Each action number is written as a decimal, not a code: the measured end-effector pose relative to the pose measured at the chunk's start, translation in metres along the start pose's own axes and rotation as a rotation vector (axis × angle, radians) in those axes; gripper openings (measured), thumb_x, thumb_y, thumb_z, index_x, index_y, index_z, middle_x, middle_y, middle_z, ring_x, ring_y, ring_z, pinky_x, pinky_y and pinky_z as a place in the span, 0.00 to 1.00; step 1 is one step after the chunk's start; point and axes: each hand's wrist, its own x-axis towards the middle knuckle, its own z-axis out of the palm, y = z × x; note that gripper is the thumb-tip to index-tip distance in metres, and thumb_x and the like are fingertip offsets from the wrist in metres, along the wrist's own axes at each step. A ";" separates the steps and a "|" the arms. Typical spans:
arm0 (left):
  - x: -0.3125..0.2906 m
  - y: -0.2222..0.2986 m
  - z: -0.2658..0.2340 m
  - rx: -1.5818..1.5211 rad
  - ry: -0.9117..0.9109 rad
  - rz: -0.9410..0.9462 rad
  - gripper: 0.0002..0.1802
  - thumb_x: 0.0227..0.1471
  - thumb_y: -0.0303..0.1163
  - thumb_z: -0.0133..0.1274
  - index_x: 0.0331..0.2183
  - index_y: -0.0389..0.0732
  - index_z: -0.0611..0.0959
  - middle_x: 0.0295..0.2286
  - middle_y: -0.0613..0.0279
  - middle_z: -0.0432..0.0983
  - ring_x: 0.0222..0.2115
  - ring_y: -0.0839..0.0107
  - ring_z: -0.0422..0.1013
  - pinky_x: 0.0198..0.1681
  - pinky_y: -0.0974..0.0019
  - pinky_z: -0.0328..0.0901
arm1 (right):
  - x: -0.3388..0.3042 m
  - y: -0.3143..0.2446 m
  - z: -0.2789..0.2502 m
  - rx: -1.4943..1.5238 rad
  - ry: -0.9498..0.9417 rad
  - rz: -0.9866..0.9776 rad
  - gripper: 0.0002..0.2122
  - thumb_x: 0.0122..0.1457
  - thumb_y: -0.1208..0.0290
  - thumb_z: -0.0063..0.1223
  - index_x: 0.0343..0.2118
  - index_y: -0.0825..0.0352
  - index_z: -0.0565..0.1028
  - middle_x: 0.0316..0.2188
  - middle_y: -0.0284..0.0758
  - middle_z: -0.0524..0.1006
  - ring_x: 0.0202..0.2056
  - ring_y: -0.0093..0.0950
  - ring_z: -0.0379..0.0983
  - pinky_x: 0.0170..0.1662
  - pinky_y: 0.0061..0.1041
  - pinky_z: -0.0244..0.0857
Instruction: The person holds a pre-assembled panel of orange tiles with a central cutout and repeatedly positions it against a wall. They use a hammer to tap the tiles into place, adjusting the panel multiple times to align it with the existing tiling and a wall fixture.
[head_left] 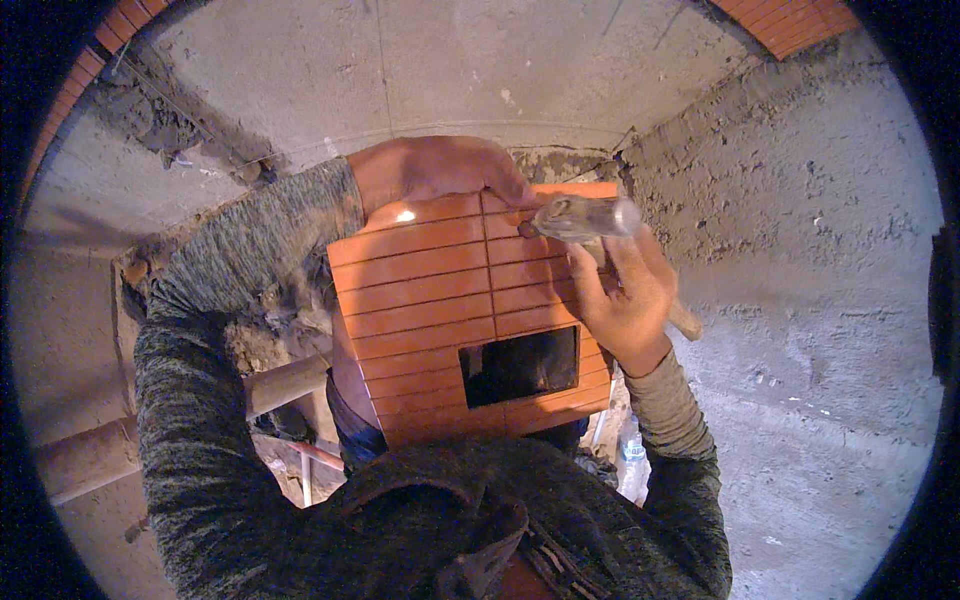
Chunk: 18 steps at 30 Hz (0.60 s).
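An orange-red grooved tile panel (420, 290) lies tilted in front of my body. A dark rectangular opening (520, 367) goes through its near part. My left hand (440, 170) bends over the panel's far edge, with its fingers closed beside the hammer head; what they pinch is hidden there. In my right hand (632, 300), closed around the wooden handle, is a hammer (590, 217). Its worn metal head hangs over the panel's far right part, right by my left fingertips.
Rough grey cement walls (800, 240) stand ahead and to the right. A round wooden pole (90, 460) crosses at the left. A clear plastic bottle (633, 460) is low by my right arm. More orange tiles (795, 22) show at the top right corner.
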 end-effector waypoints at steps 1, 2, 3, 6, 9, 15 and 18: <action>0.003 0.000 -0.004 0.046 -0.005 0.010 0.14 0.60 0.43 0.58 0.30 0.42 0.85 0.24 0.73 0.78 0.23 0.82 0.69 0.26 0.70 0.66 | -0.004 0.004 0.004 -0.066 -0.020 -0.021 0.10 0.54 0.69 0.67 0.37 0.65 0.79 0.31 0.39 0.79 0.25 0.40 0.76 0.26 0.36 0.70; 0.005 -0.001 -0.005 0.092 -0.011 0.020 0.14 0.59 0.43 0.59 0.30 0.42 0.85 0.24 0.73 0.78 0.23 0.82 0.69 0.26 0.69 0.66 | -0.008 0.007 0.007 -0.131 -0.041 -0.043 0.10 0.54 0.69 0.67 0.36 0.65 0.79 0.31 0.40 0.79 0.24 0.40 0.76 0.25 0.37 0.70; 0.005 -0.001 -0.006 0.076 -0.004 0.001 0.14 0.60 0.43 0.58 0.30 0.42 0.85 0.24 0.73 0.78 0.23 0.82 0.69 0.27 0.69 0.66 | -0.010 0.009 0.009 -0.091 -0.029 -0.023 0.10 0.54 0.69 0.67 0.36 0.65 0.79 0.31 0.40 0.79 0.25 0.40 0.76 0.25 0.37 0.70; 0.004 -0.004 -0.009 0.056 -0.001 -0.019 0.14 0.60 0.41 0.57 0.34 0.39 0.85 0.28 0.69 0.80 0.28 0.79 0.72 0.33 0.68 0.68 | -0.010 0.008 0.010 -0.010 -0.010 0.028 0.10 0.54 0.69 0.67 0.36 0.66 0.79 0.31 0.41 0.79 0.27 0.41 0.76 0.26 0.38 0.70; 0.003 -0.006 -0.011 0.125 -0.010 0.046 0.15 0.60 0.39 0.56 0.37 0.36 0.86 0.31 0.65 0.82 0.31 0.75 0.74 0.38 0.67 0.70 | -0.008 0.003 0.006 -0.055 -0.026 0.030 0.10 0.54 0.69 0.67 0.35 0.66 0.79 0.32 0.41 0.79 0.29 0.41 0.77 0.27 0.38 0.71; 0.006 -0.006 -0.011 0.233 0.005 0.071 0.17 0.61 0.45 0.56 0.29 0.42 0.85 0.24 0.75 0.76 0.26 0.80 0.66 0.30 0.69 0.64 | -0.006 0.005 0.006 -0.008 -0.004 0.022 0.10 0.54 0.69 0.67 0.35 0.66 0.79 0.33 0.41 0.80 0.30 0.40 0.78 0.30 0.37 0.72; 0.003 -0.005 -0.010 0.188 -0.004 0.044 0.16 0.60 0.43 0.57 0.33 0.39 0.85 0.28 0.70 0.78 0.30 0.77 0.70 0.36 0.67 0.66 | -0.007 0.000 0.003 -0.024 0.002 0.025 0.11 0.53 0.69 0.67 0.36 0.67 0.79 0.33 0.41 0.80 0.31 0.40 0.78 0.30 0.37 0.72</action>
